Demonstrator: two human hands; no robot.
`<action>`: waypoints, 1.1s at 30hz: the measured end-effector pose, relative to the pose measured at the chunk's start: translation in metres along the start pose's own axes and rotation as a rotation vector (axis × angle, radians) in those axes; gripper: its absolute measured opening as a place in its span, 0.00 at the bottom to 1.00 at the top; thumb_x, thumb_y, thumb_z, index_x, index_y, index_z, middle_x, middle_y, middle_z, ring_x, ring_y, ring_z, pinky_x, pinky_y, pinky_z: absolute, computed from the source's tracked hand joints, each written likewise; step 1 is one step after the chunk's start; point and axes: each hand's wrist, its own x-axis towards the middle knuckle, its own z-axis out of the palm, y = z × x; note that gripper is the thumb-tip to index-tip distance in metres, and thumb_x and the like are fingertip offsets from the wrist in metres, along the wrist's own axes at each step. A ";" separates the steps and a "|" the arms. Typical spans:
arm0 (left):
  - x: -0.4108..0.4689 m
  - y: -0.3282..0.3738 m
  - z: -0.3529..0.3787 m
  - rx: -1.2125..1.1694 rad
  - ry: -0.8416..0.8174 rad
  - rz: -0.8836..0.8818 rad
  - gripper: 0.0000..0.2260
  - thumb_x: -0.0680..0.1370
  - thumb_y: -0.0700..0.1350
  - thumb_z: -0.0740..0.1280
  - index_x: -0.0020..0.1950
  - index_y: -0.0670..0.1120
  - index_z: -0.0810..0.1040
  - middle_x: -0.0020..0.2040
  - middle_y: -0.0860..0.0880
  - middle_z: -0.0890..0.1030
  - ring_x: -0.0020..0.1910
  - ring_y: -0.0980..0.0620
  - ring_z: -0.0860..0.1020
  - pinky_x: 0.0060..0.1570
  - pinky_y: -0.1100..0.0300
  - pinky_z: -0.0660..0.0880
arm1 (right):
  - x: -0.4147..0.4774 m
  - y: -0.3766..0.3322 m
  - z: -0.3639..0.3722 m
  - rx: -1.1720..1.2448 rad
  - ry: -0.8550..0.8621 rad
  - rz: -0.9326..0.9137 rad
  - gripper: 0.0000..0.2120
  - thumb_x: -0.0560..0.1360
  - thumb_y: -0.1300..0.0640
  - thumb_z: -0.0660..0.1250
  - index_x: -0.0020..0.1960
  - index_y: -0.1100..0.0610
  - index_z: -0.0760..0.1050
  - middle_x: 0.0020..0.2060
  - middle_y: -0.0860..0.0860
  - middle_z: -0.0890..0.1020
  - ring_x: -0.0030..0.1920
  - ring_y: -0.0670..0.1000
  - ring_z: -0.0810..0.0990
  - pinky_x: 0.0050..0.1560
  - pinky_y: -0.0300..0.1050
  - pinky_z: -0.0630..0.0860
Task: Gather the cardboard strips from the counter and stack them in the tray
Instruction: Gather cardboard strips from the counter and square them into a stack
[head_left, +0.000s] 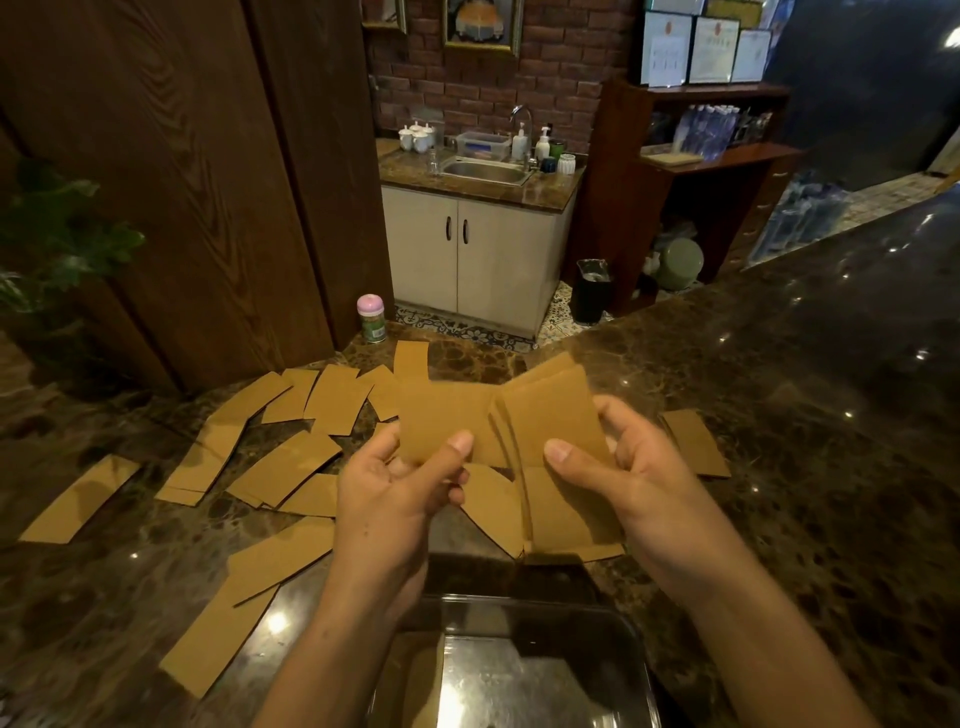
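Midway through gathering: the left hand (395, 493) pinches one strip (441, 423) and the right hand (628, 467) has its fingers (558, 449) curled round a small fan of strips (550, 415), both above the desk (779, 415). Loose strips (283, 467) lie scattered leftward. Next, I'd guess: square them and lower them into the tray (641, 654) just beneath.

Scene is being lit dimly, warm yellow cast. Point lights are being mirrored as small glints across the polished counter (779, 441), the biggest one just left of the tray (642, 656). Tray floor is being washed out by a broad glare patch. Soft shadows are being cast under the strips (280, 467). Wooden panels (208, 208) and the counter edge are being bent by wide-angle distortion toward the borders. Plant (57, 244) at far left is being rendered dark and smeared. Top right corner is being lost to near-black.
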 end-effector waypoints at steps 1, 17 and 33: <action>0.001 -0.001 0.002 -0.021 0.018 0.012 0.07 0.75 0.38 0.71 0.52 0.43 0.80 0.41 0.46 0.85 0.41 0.47 0.80 0.42 0.54 0.78 | -0.004 0.007 0.006 0.014 -0.016 0.039 0.22 0.72 0.51 0.72 0.65 0.47 0.75 0.55 0.49 0.88 0.53 0.53 0.88 0.47 0.50 0.86; -0.023 -0.006 0.025 0.135 -0.221 -0.055 0.13 0.80 0.53 0.60 0.59 0.63 0.82 0.57 0.53 0.85 0.57 0.50 0.83 0.52 0.49 0.81 | -0.013 0.036 0.041 0.273 0.121 -0.124 0.19 0.78 0.53 0.67 0.69 0.48 0.76 0.59 0.51 0.86 0.60 0.52 0.85 0.54 0.49 0.85; -0.024 -0.002 0.025 -0.252 -0.511 -0.269 0.19 0.81 0.57 0.56 0.71 0.63 0.74 0.59 0.42 0.79 0.45 0.46 0.76 0.45 0.52 0.73 | -0.028 0.018 0.024 -0.661 0.031 -0.433 0.31 0.63 0.35 0.79 0.61 0.31 0.66 0.80 0.30 0.43 0.73 0.25 0.54 0.58 0.17 0.66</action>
